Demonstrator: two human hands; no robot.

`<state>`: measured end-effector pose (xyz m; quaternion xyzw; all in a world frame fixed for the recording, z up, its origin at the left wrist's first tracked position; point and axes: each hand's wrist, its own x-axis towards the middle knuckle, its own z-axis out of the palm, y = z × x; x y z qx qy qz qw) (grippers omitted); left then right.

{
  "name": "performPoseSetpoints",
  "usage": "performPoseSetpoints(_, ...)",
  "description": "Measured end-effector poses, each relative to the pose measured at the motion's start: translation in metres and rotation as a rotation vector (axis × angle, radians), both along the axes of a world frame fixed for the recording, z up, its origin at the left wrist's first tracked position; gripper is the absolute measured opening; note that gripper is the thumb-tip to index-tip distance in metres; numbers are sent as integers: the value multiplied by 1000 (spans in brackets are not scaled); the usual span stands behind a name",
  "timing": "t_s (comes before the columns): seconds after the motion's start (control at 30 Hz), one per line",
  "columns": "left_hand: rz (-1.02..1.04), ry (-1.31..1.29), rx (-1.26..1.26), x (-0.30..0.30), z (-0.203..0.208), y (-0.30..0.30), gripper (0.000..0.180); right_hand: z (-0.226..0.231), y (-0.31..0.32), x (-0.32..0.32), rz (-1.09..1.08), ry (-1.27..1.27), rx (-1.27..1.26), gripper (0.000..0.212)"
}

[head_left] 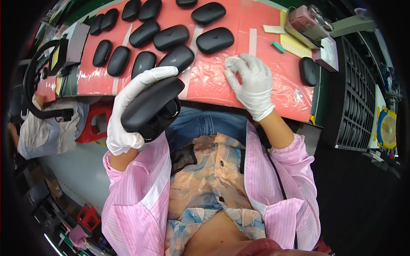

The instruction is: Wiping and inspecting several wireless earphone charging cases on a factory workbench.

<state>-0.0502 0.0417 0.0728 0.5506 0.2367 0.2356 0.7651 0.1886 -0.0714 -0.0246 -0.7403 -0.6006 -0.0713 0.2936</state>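
My gloved left hand (124,109) grips a rounded matte-black case (151,104), thumb and fingers wrapped around its edges. A glossy black part (164,115) shows on the case's side toward my body; I cannot tell whether it is the inside. Over the red mat (209,87), my gloved right hand (254,83) has bent fingers, with thumb and index tips brought together. Something whitish (231,63) shows at those fingertips, too small to name. Several similar black cases lie beyond my hands, the nearest being one case (176,59) just past my left fingertips.
One black case (308,71) lies apart at the mat's right edge. Behind it are a small green block (278,47), a yellow perforated sheet (297,49) and a pink-and-metal container (303,25). A dark rack (354,94) stands right, a red stool (94,123) left.
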Motion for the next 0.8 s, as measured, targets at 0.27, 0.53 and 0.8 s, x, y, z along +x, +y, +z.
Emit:
performPoseSetpoints(0.27, 134, -265, -172, 36, -26, -2, 101, 65, -5, 90, -63, 92, 180, 9)
performPoseSetpoints(0.53, 70, -442, -288, 51, -43, 2, 88, 111, 15, 235, -249, -321, -178, 25)
performPoseSetpoints(0.8, 111, -405, -164, 62, -35, 2, 92, 119, 9, 171, -77, 291, 52, 24)
